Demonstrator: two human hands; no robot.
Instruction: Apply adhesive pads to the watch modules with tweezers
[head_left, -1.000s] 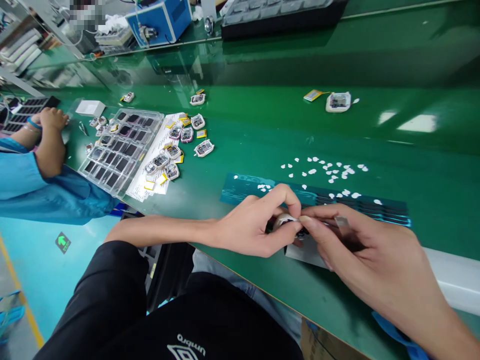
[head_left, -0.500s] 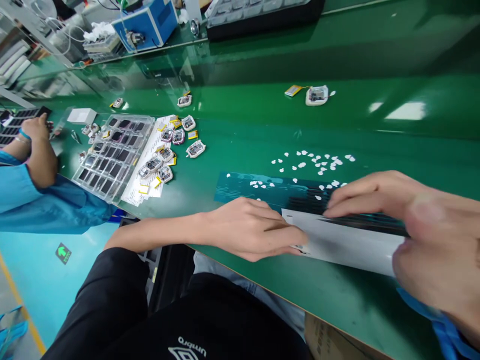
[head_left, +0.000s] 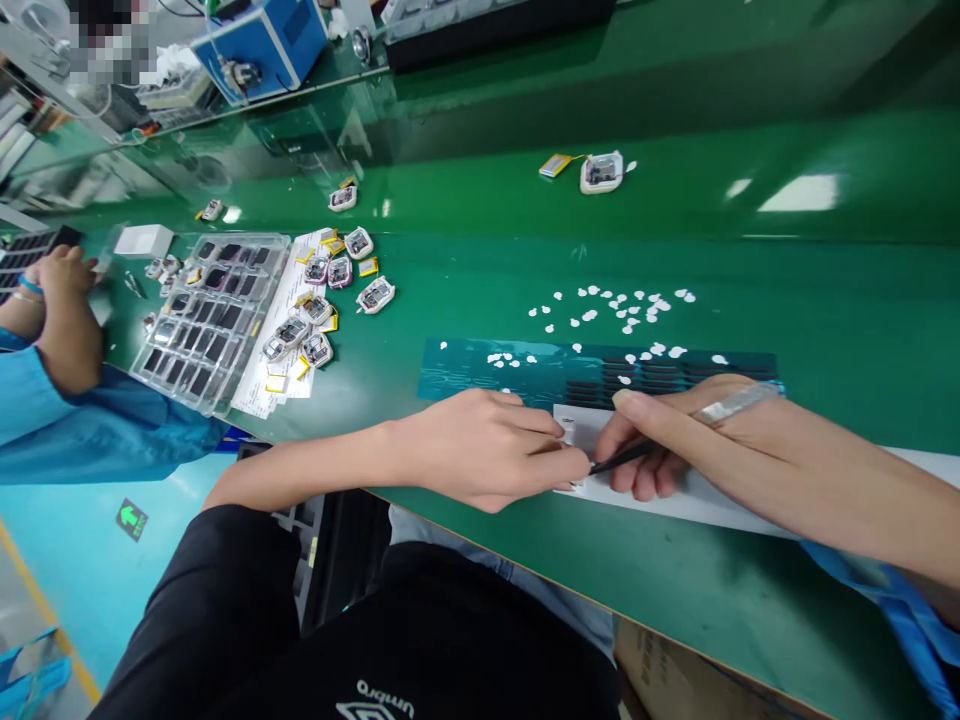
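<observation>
Right hand (head_left: 720, 450) pulled back in since half second ago, now pinching tweezers (head_left: 675, 430), tip on white sheet (head_left: 697, 495) at near surface edge. Left hand (head_left: 487, 450) flat, fingers pressing sheet's left end, holding nothing.

- A white "umbro" wordmark with its diamond logo, seen upside down, stands on the black shirt (head_left: 420, 650) at the near edge.
- A green sign with an arrow (head_left: 131, 519) lies on the floor, near left.
</observation>
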